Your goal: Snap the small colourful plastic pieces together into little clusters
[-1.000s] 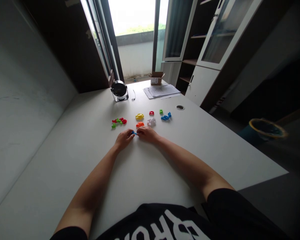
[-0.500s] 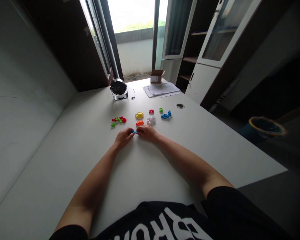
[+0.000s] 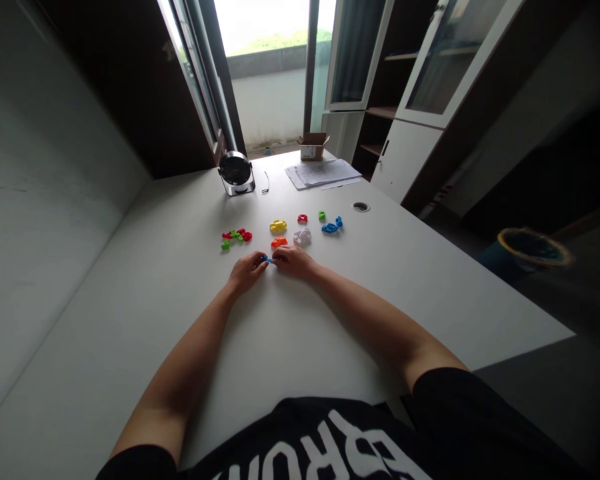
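Between my two hands is a small blue plastic piece, mostly covered by fingers. My left hand pinches its left end. The fingertips of my right hand close on its right side. Just beyond the right fingers lies an orange piece, with a white piece to its right. Behind the orange one is a yellow piece. Left of my hands sit several red and green pieces close together, with a lone green piece nearer me.
Farther right are a red piece, a green piece and a blue cluster. At the back stand a round black device, papers and an open carton. A cable hole pierces the white table.
The whole view has shifted slightly, so things sit a little higher now. Both hands keep their hold on the blue piece, with hardly any finger movement.
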The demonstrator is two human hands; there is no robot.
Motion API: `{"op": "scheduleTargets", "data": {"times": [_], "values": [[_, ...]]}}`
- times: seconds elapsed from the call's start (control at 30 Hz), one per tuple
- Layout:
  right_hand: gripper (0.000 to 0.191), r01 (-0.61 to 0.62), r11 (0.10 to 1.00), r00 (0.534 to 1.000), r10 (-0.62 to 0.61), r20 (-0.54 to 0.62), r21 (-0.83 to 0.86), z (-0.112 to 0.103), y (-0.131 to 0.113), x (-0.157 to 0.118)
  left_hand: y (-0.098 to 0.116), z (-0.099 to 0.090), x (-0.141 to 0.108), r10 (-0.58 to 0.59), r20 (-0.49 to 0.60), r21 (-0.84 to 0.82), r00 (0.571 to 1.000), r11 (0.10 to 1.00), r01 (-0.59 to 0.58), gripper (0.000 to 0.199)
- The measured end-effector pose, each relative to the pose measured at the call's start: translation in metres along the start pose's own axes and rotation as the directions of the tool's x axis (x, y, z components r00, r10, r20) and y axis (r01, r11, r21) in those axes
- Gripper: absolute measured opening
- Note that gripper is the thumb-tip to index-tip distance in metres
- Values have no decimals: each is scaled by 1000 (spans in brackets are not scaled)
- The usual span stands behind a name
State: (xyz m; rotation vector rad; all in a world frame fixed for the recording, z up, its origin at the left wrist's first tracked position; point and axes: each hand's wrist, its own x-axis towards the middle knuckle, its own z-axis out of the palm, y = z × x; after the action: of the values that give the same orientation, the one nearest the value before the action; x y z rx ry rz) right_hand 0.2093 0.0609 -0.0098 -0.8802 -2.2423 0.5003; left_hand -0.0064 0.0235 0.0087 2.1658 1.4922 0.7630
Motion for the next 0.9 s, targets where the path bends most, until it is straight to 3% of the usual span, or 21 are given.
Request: {"op": "scheduleTargets", "data": {"times": [0.9], "values": [[15,6,1000,1000,-5,17,-18,-2,-1,1,4,-2,-1,-3,8,17,1000,1000,3,27]]}}
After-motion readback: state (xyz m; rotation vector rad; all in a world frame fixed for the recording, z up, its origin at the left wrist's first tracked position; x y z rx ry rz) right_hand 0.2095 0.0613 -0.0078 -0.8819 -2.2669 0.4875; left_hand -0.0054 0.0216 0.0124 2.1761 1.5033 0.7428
